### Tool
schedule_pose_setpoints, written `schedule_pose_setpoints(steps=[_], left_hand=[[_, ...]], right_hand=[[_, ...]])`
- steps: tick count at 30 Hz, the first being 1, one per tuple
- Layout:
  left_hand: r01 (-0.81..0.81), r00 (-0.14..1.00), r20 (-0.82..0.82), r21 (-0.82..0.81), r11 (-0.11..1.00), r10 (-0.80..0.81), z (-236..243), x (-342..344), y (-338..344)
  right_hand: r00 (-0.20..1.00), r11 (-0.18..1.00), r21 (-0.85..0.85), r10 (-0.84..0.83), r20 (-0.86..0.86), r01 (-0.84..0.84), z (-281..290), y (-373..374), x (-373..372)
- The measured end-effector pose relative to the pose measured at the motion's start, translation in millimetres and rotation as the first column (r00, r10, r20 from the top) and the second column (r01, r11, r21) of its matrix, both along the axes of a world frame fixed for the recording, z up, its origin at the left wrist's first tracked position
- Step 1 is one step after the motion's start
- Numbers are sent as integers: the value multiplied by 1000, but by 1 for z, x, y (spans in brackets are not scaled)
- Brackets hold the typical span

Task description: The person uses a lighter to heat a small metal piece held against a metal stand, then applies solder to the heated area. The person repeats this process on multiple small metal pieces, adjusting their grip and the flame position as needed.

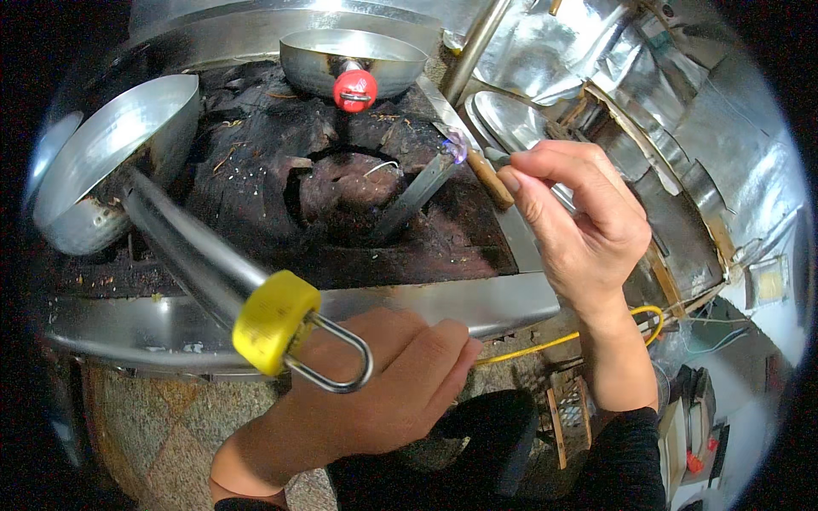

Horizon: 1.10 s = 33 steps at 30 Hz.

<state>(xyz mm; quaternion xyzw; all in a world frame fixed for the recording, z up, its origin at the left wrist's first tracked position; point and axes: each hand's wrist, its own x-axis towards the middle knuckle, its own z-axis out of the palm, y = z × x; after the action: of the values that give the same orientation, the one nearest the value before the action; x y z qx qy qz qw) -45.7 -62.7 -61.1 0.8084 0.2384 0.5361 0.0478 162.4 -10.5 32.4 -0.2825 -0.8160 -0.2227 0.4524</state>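
At the far left a steel wok (102, 162) sat tilted on the blackened stove (281, 213), its long metal handle (187, 247) running down toward the person and ending in a yellow cap (274, 322) with a wire hanging loop (336, 362). It looked heavy and stiff, its bare steel probably slick, so the capped end of the handle seemed the sound place to grip it. Just beneath that cap the left hand (383, 383) lay below the stove's steel front edge (426, 307), fingers curled loosely and holding nothing visible; what they touched underneath could not be told. A second wok (354, 55), with a red-capped handle (354, 88), stood at the back. To the right, the right hand (579, 221) pinched a thin wooden-handled lighter rod (486, 175) between thumb and fingers, its tip bearing a small bluish flame (456, 146) above the burner pit. The rod seemed light, rigid and easy to hold by the wood. In count: two woks, one rod, one yellow hose (545, 343) low right.
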Motion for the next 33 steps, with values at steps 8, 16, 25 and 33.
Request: schedule_pose_setpoints(steps=[8, 16, 25, 33], left_hand=[[54, 998, -40, -1, 999, -54, 7, -7, 3], [76, 997, -20, 45, 996, -75, 3, -5, 6], [55, 998, -34, 24, 998, -54, 4, -6, 4], [54, 998, -32, 8, 999, -54, 4, -6, 5]], right_hand=[[997, 996, 62, -70, 41, 67, -9, -8, -9], [994, 993, 79, -90, 67, 85, -8, -3, -17], [993, 994, 18, -111, 29, 111, -6, 5, -22], [994, 996, 33, -80, 76, 78, -4, 6, -25]])
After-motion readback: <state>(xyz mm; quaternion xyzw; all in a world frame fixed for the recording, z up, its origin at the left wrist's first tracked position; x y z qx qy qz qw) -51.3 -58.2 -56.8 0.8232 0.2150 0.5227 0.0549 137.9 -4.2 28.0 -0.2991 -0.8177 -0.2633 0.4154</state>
